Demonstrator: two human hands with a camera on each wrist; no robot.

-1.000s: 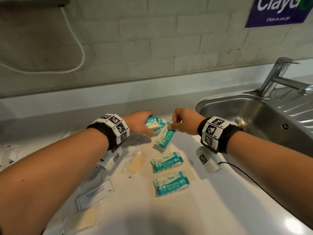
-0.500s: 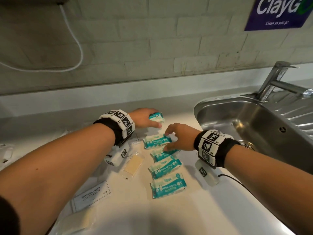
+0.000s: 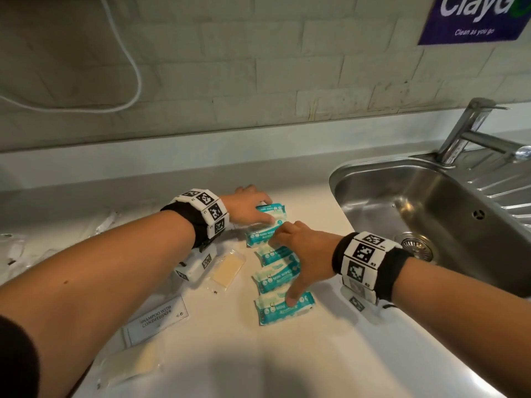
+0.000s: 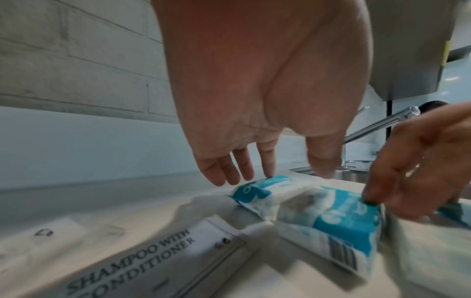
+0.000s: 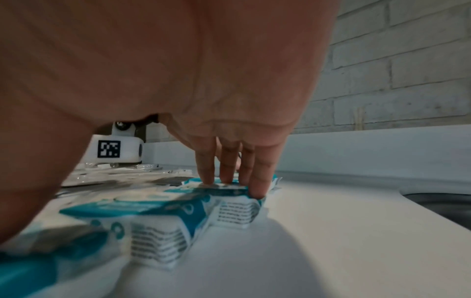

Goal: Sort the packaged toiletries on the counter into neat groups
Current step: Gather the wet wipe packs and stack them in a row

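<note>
On the white counter point(image 3: 330, 349), 5 teal-and-white soft plastic packs of mini wipes lie one behind another in a column that runs away from the person, each pack close against the next. The left hand point(image 3: 247, 206) reaches to the farthest wipes pack point(image 3: 271, 208) with its fingers straight and spread; in the left wrist view a fingertip touches that pack's far edge while the thumb hangs above it, so the hand is released and grasps nothing. The right hand point(image 3: 304, 251) lies across the middle of the column with its fingers stretched out flat: the fingertips press down on the second wipes pack point(image 3: 258, 235), and the thumb points back and rests on the nearest wipes pack point(image 3: 283, 308); it too holds nothing. To the left of the column lie a pale yellow bar in a clear wrapper point(image 3: 227, 268) and, nearer the person, a flat white sachet printed "SHAMPOO WITH CONDITIONER" point(image 3: 156, 318), with another pale wrapped bar point(image 3: 130, 366) in front of it. A round-cornered stainless steel sink point(image 3: 370, 173) with a chrome tap point(image 3: 465, 127) sits to the right of the counter.
</note>
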